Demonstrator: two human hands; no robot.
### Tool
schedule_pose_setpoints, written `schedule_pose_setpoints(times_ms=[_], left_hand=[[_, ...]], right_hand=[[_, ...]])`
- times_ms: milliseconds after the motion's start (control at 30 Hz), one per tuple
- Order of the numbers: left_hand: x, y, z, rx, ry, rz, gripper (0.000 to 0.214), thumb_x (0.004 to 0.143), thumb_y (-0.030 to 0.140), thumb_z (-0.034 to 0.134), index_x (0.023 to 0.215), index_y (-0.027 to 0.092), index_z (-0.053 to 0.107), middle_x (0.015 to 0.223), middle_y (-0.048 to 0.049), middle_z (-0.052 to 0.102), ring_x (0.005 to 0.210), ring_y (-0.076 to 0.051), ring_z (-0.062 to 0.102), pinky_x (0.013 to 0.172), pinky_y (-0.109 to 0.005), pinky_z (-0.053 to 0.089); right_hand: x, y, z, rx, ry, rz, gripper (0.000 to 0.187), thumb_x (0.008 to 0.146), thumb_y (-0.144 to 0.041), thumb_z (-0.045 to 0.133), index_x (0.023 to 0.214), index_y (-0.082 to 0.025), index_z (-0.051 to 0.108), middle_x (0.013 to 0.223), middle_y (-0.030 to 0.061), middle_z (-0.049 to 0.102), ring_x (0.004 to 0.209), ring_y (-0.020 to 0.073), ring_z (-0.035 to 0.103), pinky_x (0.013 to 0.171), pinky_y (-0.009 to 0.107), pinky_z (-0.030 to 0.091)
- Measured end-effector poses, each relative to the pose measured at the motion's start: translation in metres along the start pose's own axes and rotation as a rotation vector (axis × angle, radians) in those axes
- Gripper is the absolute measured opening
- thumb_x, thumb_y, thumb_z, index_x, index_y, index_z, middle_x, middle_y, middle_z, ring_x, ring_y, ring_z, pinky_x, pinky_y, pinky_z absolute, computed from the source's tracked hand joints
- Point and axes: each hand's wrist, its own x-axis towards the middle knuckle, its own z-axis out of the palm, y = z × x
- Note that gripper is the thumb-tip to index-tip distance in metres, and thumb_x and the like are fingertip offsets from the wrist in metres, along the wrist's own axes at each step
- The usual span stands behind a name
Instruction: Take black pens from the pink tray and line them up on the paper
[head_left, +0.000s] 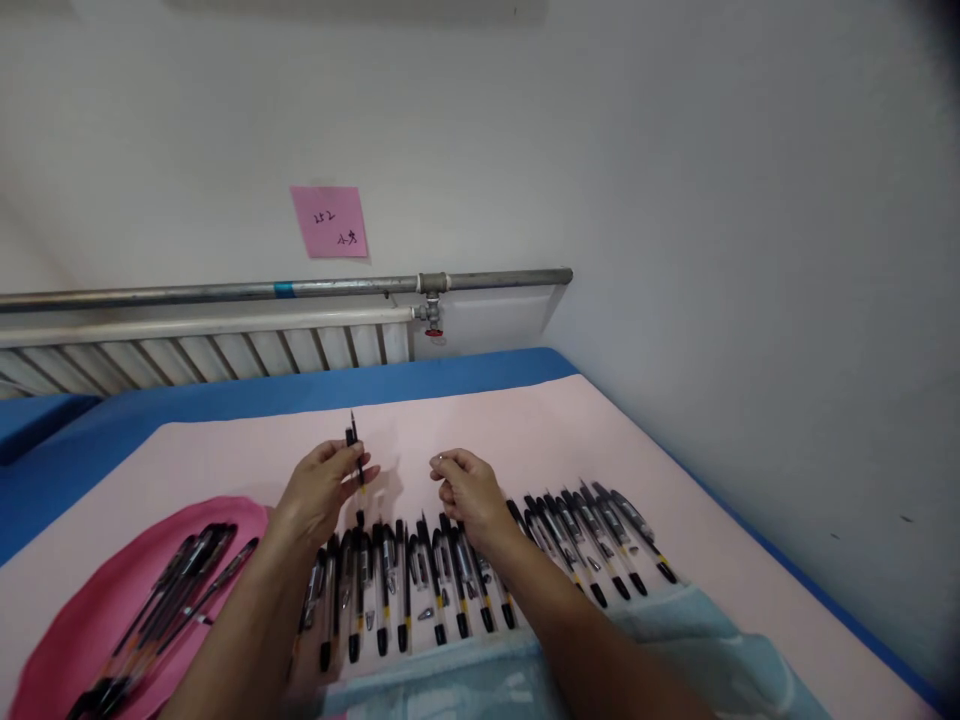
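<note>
My left hand (321, 488) is closed on a thin black pen refill (355, 452) that stands upright above the pink table cover (525, 425). My right hand (466, 492) is pinched shut a short way to the right, holding a tiny part I cannot make out. Below both hands lies a row of several black pens (480, 570), side by side, with small metal tips and parts among them.
A pink tray (82, 610) at the lower left holds several more black pens. A light blue cloth (675, 650) lies along the near edge. Behind the blue table edge (225, 400) run a radiator, a metal pipe (300, 290) and a pink sticky note (330, 221) on the wall.
</note>
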Motion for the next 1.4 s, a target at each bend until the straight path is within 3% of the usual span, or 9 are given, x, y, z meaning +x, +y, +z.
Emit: schedule_pose_setpoints(times_ms=[67, 167, 233, 400, 700, 1100, 1400], left_hand=[[0.014, -0.002, 0.008, 0.102, 0.003, -0.016, 0.003, 0.077, 0.014, 0.058, 0.076, 0.013, 0.056, 0.078, 0.0006, 0.059, 0.072, -0.01, 0.059, 0.072, -0.031, 0.053], [0.033, -0.014, 0.014, 0.306, 0.019, -0.081, 0.027, 0.082, 0.028, 0.053, 0.106, 0.014, 0.054, 0.104, -0.0063, 0.059, 0.086, -0.017, 0.059, 0.073, -0.037, 0.051], [0.042, -0.022, 0.012, 0.454, 0.035, -0.118, 0.034, 0.083, 0.031, 0.051, 0.113, 0.016, 0.051, 0.113, -0.0079, 0.056, 0.093, -0.019, 0.057, 0.077, -0.04, 0.049], [0.056, -0.033, 0.003, 0.804, 0.017, -0.172, 0.034, 0.083, 0.031, 0.052, 0.113, 0.016, 0.052, 0.113, -0.0076, 0.056, 0.094, -0.02, 0.057, 0.078, -0.04, 0.049], [0.07, -0.026, -0.003, 1.321, -0.035, -0.144, 0.034, 0.082, 0.031, 0.053, 0.113, 0.017, 0.052, 0.113, -0.0078, 0.055, 0.096, -0.02, 0.056, 0.079, -0.04, 0.048], [0.056, -0.015, -0.005, 1.517, -0.109, -0.247, 0.033, 0.082, 0.031, 0.053, 0.112, 0.016, 0.052, 0.111, -0.008, 0.056, 0.094, -0.02, 0.057, 0.077, -0.039, 0.049], [0.064, -0.016, -0.003, 1.514, -0.064, -0.162, 0.034, 0.082, 0.031, 0.053, 0.112, 0.015, 0.052, 0.112, -0.0083, 0.056, 0.095, -0.02, 0.057, 0.078, -0.039, 0.049]], right_hand=[[0.001, -0.001, -0.002, 0.013, 0.0, 0.004, 0.015, 0.063, -0.028, 0.059, 0.067, -0.017, 0.049, 0.061, -0.0047, 0.05, 0.038, 0.0022, 0.032, 0.031, 0.015, 0.014], [0.002, 0.0, -0.004, 0.008, 0.0, 0.001, 0.015, 0.063, -0.028, 0.059, 0.067, -0.017, 0.049, 0.061, -0.0046, 0.05, 0.037, 0.0022, 0.031, 0.031, 0.015, 0.014], [0.004, 0.001, -0.003, 0.002, -0.005, -0.004, 0.015, 0.064, -0.027, 0.059, 0.067, -0.017, 0.05, 0.061, -0.0046, 0.05, 0.036, 0.0021, 0.031, 0.031, 0.015, 0.014], [0.005, 0.004, 0.0, -0.049, -0.011, -0.011, 0.013, 0.065, -0.027, 0.058, 0.066, -0.017, 0.05, 0.06, -0.0045, 0.051, 0.036, 0.0023, 0.031, 0.031, 0.016, 0.015], [0.008, 0.013, 0.003, -0.147, -0.01, -0.022, 0.009, 0.066, -0.024, 0.055, 0.063, -0.016, 0.051, 0.059, -0.0038, 0.051, 0.036, 0.003, 0.033, 0.031, 0.016, 0.018], [0.009, 0.017, 0.003, -0.295, -0.017, -0.098, 0.009, 0.066, -0.025, 0.054, 0.062, -0.017, 0.055, 0.058, -0.0023, 0.052, 0.042, 0.0061, 0.038, 0.039, 0.019, 0.026], [0.012, 0.021, 0.001, -0.436, 0.008, -0.196, 0.01, 0.068, -0.025, 0.054, 0.06, -0.019, 0.056, 0.057, -0.0021, 0.054, 0.054, 0.0112, 0.047, 0.05, 0.022, 0.034]])
